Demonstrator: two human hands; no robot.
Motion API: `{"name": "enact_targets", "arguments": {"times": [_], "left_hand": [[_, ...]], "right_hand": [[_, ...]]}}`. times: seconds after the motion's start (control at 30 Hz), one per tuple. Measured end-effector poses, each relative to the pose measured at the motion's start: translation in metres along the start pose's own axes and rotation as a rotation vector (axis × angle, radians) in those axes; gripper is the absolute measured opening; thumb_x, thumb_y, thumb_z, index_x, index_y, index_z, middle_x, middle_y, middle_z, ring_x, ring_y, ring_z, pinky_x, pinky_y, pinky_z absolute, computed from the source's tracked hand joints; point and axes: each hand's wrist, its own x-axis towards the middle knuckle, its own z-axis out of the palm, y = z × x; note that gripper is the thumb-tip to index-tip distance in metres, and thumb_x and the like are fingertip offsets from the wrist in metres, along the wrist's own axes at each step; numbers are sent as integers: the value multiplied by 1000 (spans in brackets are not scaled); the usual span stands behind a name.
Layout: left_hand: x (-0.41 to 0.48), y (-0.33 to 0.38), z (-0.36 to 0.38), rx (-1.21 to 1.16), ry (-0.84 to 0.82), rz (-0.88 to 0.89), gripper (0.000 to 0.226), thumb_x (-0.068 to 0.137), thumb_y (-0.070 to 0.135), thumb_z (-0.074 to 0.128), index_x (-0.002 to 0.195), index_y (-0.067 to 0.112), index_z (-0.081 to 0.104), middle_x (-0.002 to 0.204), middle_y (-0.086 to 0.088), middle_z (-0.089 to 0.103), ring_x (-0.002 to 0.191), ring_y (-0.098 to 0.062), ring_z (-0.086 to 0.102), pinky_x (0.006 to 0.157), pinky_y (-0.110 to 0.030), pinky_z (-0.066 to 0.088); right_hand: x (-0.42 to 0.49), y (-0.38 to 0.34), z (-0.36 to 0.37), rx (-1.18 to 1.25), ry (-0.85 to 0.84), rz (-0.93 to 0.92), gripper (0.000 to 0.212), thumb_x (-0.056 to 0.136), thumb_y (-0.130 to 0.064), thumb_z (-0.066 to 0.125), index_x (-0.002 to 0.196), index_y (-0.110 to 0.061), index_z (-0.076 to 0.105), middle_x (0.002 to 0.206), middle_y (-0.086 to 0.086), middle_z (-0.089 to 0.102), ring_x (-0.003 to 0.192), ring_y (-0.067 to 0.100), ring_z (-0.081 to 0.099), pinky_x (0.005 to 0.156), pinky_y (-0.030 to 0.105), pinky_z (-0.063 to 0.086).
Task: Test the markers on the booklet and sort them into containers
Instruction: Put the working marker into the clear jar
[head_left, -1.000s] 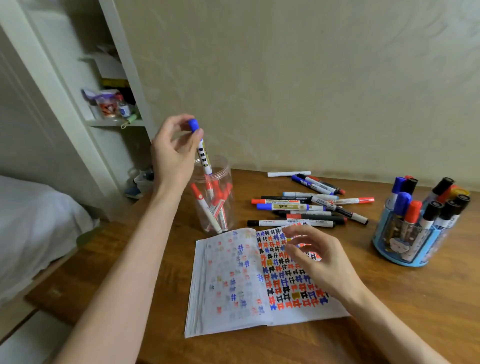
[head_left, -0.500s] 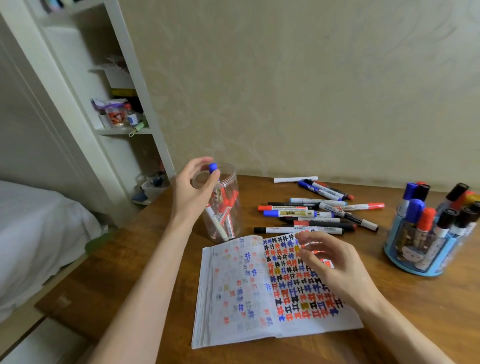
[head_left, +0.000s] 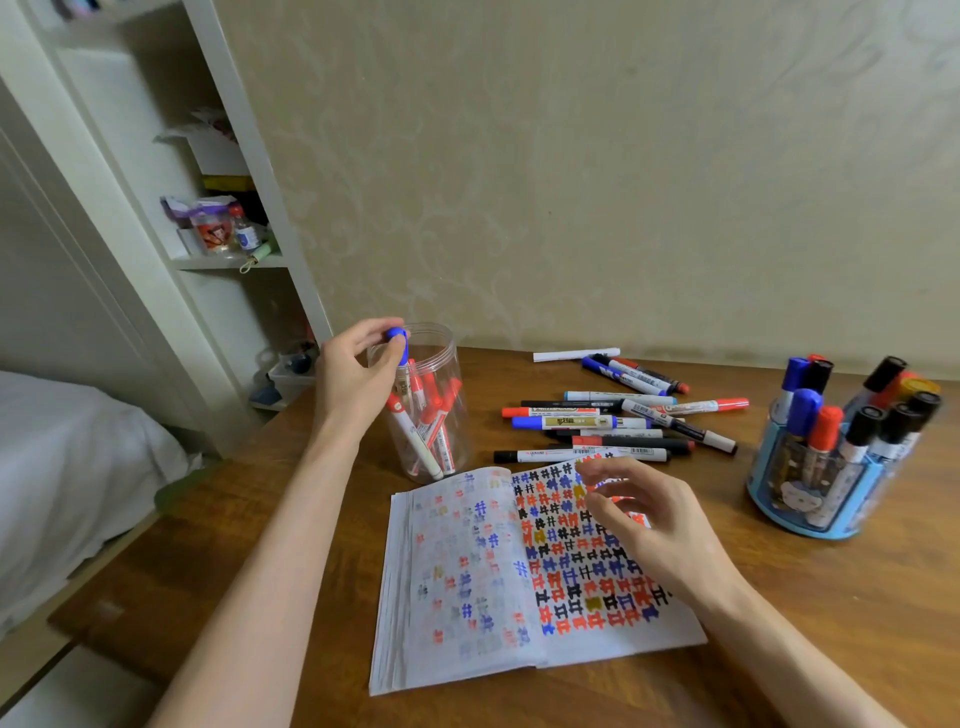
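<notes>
My left hand (head_left: 353, 374) pinches the blue cap of a white marker (head_left: 398, 347) that stands mostly inside the clear plastic jar (head_left: 452, 415), among several red-capped markers. My right hand (head_left: 644, 514) hovers with loosely curled fingers over the right page of the open booklet (head_left: 467, 597), which is covered in red, blue and black test marks. It holds nothing. A loose pile of markers (head_left: 613, 421) lies on the wooden table behind the booklet.
A round blue organiser (head_left: 831, 499) with several thick markers stands at the right. A white shelf unit (head_left: 223, 218) with small items rises at the left. A bed (head_left: 67, 467) lies beyond the table's left edge (head_left: 171, 525).
My left hand has lowered the blue-capped marker from above the jar down into it. My right hand stays over the booklet.
</notes>
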Motion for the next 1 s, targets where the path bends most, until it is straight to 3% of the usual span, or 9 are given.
{"name": "enact_targets", "arguments": {"times": [0.17, 0.27, 0.37, 0.43, 0.5, 0.63, 0.8, 0.9, 1.0], "left_hand": [[-7, -9, 3, -26, 14, -4, 17, 100, 22, 65, 112, 28, 75, 125, 16, 61, 114, 7, 54, 103, -43, 54], [-21, -7, 7, -27, 160, 184, 19, 98, 14, 65, 110, 28, 71, 124, 9, 63, 120, -4, 56, 103, -41, 54], [-48, 7, 22, -6, 310, 463, 16, 94, 3, 63, 104, 11, 72, 114, -1, 65, 113, -12, 58, 99, -30, 49], [-69, 17, 39, -48, 184, 568, 15, 91, -3, 63, 103, 3, 72, 107, -5, 66, 103, -10, 61, 89, -20, 49], [-86, 19, 58, -62, -106, 533, 21, 93, -2, 66, 111, 7, 71, 105, 2, 68, 96, -7, 65, 83, -18, 53], [-97, 1, 90, 234, -497, 299, 40, 95, 20, 72, 133, 31, 62, 123, 15, 66, 116, 2, 58, 98, -27, 53], [-92, -16, 106, 723, -516, 268, 42, 97, 30, 70, 138, 29, 60, 134, 7, 66, 125, -14, 58, 110, -35, 41], [-94, -16, 112, 701, -494, 220, 32, 99, 27, 67, 131, 25, 66, 129, 3, 66, 117, -15, 62, 103, -33, 45], [-98, -15, 113, 581, -430, 177, 25, 101, 22, 65, 126, 22, 67, 126, 3, 65, 102, -13, 65, 84, -21, 50]], "right_hand": [[1, 1, 1, 1, -3, 5, 26, 98, -24, 73, 117, -40, 70, 115, -19, 73, 103, -2, 70, 84, 19, 60], [0, 2, 0, -2, -5, 12, 25, 98, -25, 73, 117, -40, 70, 117, -20, 73, 103, -3, 70, 83, 19, 59], [1, 2, -2, -1, 1, 17, 23, 98, -25, 72, 117, -38, 70, 116, -19, 73, 102, -3, 70, 82, 17, 59], [1, 3, -3, -9, 2, 24, 22, 98, -27, 73, 116, -39, 70, 116, -20, 73, 103, -4, 70, 82, 16, 59], [1, 4, -5, -18, 9, 25, 22, 98, -27, 73, 115, -39, 70, 116, -21, 72, 102, -5, 70, 81, 15, 58], [0, 6, -11, -45, 36, 22, 24, 97, -25, 73, 116, -38, 70, 114, -20, 72, 101, -5, 69, 80, 13, 57], [-3, 11, -18, -66, 62, 33, 25, 98, -23, 72, 119, -36, 71, 116, -20, 71, 103, -4, 68, 86, 18, 59], [-4, 15, -19, -82, 69, 53, 24, 99, -25, 71, 121, -34, 71, 117, -19, 71, 103, -4, 68, 82, 14, 58], [-4, 16, -20, -96, 82, 76, 22, 99, -28, 72, 120, -34, 71, 116, -19, 71, 104, -2, 68, 81, 15, 57]]}}
